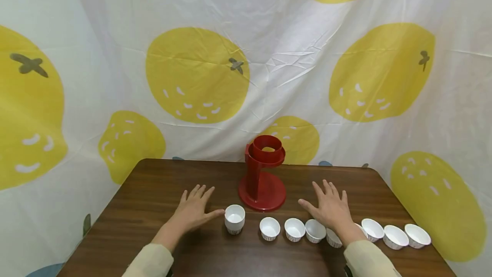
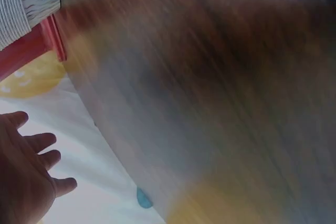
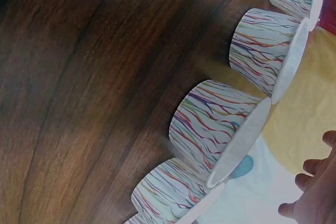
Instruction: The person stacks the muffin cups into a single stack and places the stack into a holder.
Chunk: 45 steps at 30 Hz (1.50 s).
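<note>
Both hands hover over the brown table with fingers spread, holding nothing. My left hand is just left of a stack of white paper baking cups; whether the thumb tip touches the stack I cannot tell. The left wrist view shows the stack's ridged rims at the upper left. My right hand extends above a row of single baking cups, partly hiding some of them. Colourful wavy lines cover the outside of a cup in the right wrist view. Between the hands, further back, stands a red plastic stand with a ring-shaped top.
The row runs from a cup near the middle to a cup by the table's right edge. Behind the wooden table hangs a white cloth printed with yellow lemons.
</note>
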Motion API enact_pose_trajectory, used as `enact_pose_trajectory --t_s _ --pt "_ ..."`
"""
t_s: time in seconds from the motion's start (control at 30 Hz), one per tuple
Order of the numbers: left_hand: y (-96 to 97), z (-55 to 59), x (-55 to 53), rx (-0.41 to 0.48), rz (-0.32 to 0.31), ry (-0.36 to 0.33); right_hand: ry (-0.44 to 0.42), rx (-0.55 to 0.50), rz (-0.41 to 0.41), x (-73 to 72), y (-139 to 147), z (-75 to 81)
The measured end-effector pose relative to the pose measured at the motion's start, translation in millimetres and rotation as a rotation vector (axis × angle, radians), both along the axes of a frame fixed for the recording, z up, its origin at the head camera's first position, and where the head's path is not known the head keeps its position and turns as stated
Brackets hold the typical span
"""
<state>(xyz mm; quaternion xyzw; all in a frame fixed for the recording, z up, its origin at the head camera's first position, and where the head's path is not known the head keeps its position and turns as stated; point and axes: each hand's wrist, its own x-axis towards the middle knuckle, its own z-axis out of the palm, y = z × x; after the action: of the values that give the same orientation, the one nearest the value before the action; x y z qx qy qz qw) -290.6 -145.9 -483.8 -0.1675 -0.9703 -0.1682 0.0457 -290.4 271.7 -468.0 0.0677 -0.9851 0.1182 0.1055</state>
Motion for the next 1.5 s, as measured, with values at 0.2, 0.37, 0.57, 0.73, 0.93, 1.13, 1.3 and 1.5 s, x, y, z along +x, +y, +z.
enact_pose_trajectory --t_s 0.2,0.37,0.57,0.73,0.93,1.13,1.3,1.5 --pt "5.9 -3.9 1.8 0.006 -0.008 -0.01 0.009 -0.007 0.002 0.6 -2 -0.2" --pt "10.8 -4.3 2.8 0.045 -0.022 -0.031 0.019 -0.022 0.005 1.7 -4 0.0" --pt "17.6 -6.2 3.4 0.119 -0.052 -0.081 0.029 -0.044 0.016 1.8 -6 -0.5" --pt "21.7 -7.6 3.2 0.232 -0.102 -0.129 0.041 -0.059 0.02 0.5 -8 -1.0" --pt "23.6 -12.3 1.8 0.314 -0.17 -0.141 0.046 -0.077 0.039 0.4 -12 -4.7" --pt "25.9 -19.5 0.5 0.385 -0.238 -0.155 0.053 -0.113 0.067 3.9 -19 -8.1" --pt "28.6 -23.5 -0.1 0.414 -0.249 -0.146 0.075 -0.161 0.122 6.9 -30 -7.5" --pt "32.1 -23.9 -0.1 0.439 -0.246 -0.138 0.076 -0.206 0.186 10.0 -43 -6.0"
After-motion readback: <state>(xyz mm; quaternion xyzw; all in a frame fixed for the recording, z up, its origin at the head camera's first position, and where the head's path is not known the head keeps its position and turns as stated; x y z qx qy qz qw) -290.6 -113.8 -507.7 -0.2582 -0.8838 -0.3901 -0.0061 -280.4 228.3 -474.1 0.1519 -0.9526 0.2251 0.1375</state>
